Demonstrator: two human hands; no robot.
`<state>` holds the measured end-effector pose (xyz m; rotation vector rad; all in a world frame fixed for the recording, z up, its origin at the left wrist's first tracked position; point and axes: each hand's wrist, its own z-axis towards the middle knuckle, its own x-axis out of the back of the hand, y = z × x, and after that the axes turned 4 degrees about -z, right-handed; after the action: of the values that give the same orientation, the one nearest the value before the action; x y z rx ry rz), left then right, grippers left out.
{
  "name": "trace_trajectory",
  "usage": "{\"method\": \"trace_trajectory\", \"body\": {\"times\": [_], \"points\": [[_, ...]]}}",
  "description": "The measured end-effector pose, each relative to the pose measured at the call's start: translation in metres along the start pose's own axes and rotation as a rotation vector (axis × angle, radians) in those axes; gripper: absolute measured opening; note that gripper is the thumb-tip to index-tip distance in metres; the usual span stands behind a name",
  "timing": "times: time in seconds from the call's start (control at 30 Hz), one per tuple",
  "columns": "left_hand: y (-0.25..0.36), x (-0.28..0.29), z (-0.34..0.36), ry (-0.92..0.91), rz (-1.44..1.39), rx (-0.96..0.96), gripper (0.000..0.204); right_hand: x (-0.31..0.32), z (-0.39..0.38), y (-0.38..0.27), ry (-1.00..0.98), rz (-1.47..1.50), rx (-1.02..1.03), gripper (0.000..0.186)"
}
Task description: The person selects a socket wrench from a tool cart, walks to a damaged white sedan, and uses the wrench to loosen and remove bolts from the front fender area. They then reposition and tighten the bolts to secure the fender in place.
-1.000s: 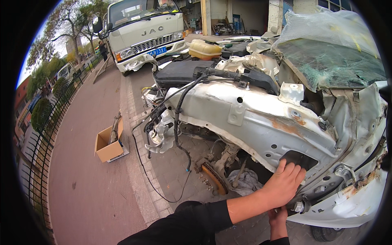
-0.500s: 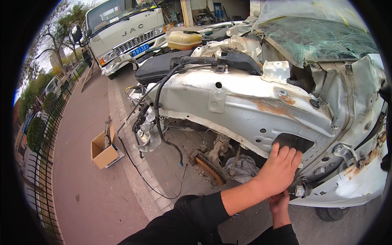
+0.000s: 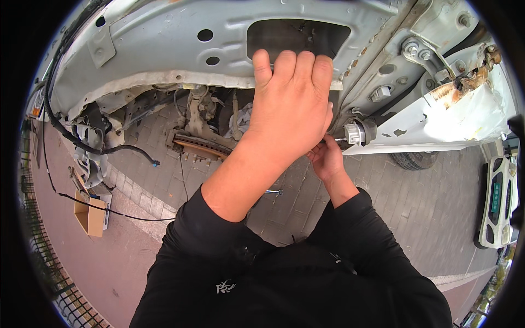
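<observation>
My left hand [image 3: 290, 109] reaches up to the bare silver-white inner fender panel [image 3: 158, 49] of a stripped car. Its fingers hook over the lower edge of a large rectangular opening [image 3: 295, 33] in that panel. Lower and to the right, my right hand [image 3: 330, 161] is raised with its fingers bent together. What it holds, if anything, is hidden behind my left hand and the dark parts there. Just right of those fingertips sits a ribbed silvery round fitting [image 3: 355, 134] in a dark mount.
A rusty brake disc [image 3: 202, 145] is under the panel. A black cable [image 3: 82, 143] hangs at the left, above an open cardboard box [image 3: 90, 216]. The damaged white side panel [image 3: 454, 117] juts out right, a tyre [image 3: 414, 159] beneath it. A white car [image 3: 497, 202] stands far right.
The view has tipped down and come closer, so the truck and cracked windscreen are gone from sight. My left hand keeps its hold at the opening; my right hand stays beside the fitting.
</observation>
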<state>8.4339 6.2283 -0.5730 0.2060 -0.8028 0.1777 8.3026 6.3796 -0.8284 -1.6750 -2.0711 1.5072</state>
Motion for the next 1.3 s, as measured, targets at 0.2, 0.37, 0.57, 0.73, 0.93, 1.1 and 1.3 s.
{"method": "trace_trajectory", "body": {"times": [0.2, 0.37, 0.57, 0.73, 0.93, 1.1, 1.3], "points": [[-0.002, -0.005, -0.001, 0.031, -0.003, -0.009, 0.074, -0.011, 0.001, -0.007, 0.160, -0.183, -0.034, 0.030], [0.000, -0.003, -0.001, 0.015, -0.004, -0.010, 0.075, -0.020, -0.007, -0.007, -0.140, 0.114, 0.014, 0.031], [0.004, 0.001, 0.003, -0.044, 0.047, -0.018, 0.074, -0.009, 0.001, 0.001, 0.150, 0.008, -0.060, 0.025], [0.006, 0.003, 0.005, -0.069, 0.093, -0.018, 0.075, -0.011, 0.004, 0.008, 0.240, -0.028, 0.070, 0.026], [0.007, 0.005, 0.005, -0.096, 0.071, -0.008, 0.077, -0.016, 0.012, 0.010, 0.137, 0.132, -0.041, 0.026], [0.007, 0.006, 0.005, -0.104, 0.055, -0.005, 0.078, -0.004, 0.024, 0.016, 0.581, -0.293, 0.062, 0.040], [0.008, 0.013, 0.006, -0.049, -0.014, -0.008, 0.077, -0.002, 0.024, 0.010, 0.556, -0.160, 0.130, 0.028]]}}
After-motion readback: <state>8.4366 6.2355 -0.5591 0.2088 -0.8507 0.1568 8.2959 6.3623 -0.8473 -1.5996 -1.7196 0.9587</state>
